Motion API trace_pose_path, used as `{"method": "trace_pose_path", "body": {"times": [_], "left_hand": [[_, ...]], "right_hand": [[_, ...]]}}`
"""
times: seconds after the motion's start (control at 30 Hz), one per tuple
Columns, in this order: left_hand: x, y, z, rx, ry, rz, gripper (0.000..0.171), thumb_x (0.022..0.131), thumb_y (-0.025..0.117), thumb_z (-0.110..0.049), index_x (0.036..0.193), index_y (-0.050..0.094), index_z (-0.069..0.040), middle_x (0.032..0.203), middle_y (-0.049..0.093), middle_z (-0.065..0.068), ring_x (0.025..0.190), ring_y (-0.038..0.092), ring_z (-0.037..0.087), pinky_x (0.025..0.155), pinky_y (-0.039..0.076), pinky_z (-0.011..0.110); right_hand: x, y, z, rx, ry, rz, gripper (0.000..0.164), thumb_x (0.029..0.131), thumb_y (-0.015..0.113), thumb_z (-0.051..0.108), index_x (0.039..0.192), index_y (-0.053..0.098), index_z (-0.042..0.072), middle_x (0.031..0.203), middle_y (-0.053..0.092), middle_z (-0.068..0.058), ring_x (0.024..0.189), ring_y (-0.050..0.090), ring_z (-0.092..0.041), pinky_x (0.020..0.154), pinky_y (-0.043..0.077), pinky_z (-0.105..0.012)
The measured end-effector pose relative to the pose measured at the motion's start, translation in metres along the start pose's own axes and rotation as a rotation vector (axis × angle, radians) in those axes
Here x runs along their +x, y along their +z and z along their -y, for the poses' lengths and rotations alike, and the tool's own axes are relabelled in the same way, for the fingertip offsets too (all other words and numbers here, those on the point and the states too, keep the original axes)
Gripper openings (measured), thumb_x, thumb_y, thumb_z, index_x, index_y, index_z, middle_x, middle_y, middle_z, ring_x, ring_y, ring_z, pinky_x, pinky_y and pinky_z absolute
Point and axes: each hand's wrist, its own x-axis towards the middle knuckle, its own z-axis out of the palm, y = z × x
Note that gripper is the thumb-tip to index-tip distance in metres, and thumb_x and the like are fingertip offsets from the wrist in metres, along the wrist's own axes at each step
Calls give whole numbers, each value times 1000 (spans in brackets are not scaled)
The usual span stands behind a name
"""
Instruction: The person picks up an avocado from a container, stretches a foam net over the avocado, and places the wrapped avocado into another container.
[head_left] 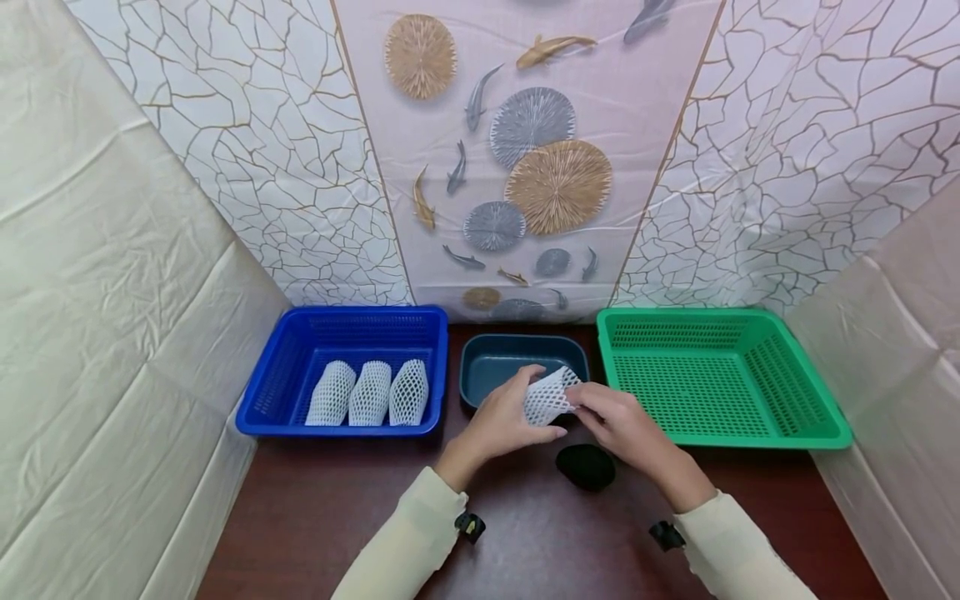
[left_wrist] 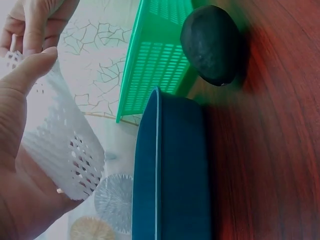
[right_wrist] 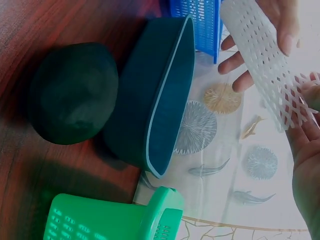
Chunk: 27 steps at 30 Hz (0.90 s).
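Note:
Over the front of the dark teal tub (head_left: 525, 338), both hands hold a white foam net sleeve (head_left: 547, 398). The left hand (head_left: 501, 419) has its thumb on one side of the sleeve and its fingers on the other. At the sleeve's other end, the right hand (head_left: 626, 423) pinches the mesh edge between thumb and fingers. The sleeve looks flattened in the right wrist view. Below the hands a dark avocado (head_left: 585, 467) lies bare on the table, close to the tub in the right wrist view (right_wrist: 75, 95).
To the left stands a blue basket (head_left: 342, 430) with three foam-netted things (head_left: 370, 396) in a row. A green basket (head_left: 720, 396) is at the right. The dark reddish table (head_left: 300, 517) runs up to a patterned cloth backdrop (head_left: 495, 275), with pale cloth walls on both sides.

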Motion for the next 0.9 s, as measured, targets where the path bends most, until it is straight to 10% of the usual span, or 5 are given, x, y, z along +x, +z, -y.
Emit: {"method": "trace_pose_path", "body": {"times": [0.4, 0.9], "left_hand": [[2, -4, 8, 20, 56, -86, 72, 84, 86, -38, 141, 50, -13, 127, 67, 5, 105, 65, 15, 91, 55, 33], [-8, -24, 13, 127, 51, -141, 68, 85, 84, -36, 141, 50, -18, 135, 64, 3, 111, 64, 18, 99, 56, 42]], "right_hand": [[-12, 0, 0, 37, 198, 43, 47, 85, 81, 1, 129, 63, 4, 142, 59, -12, 129, 57, -29, 111, 34, -10], [-67, 28, 1, -7, 338, 118, 71, 84, 85, 17, 145, 50, 4, 156, 45, -15, 138, 48, -31, 116, 20, -7]]}}
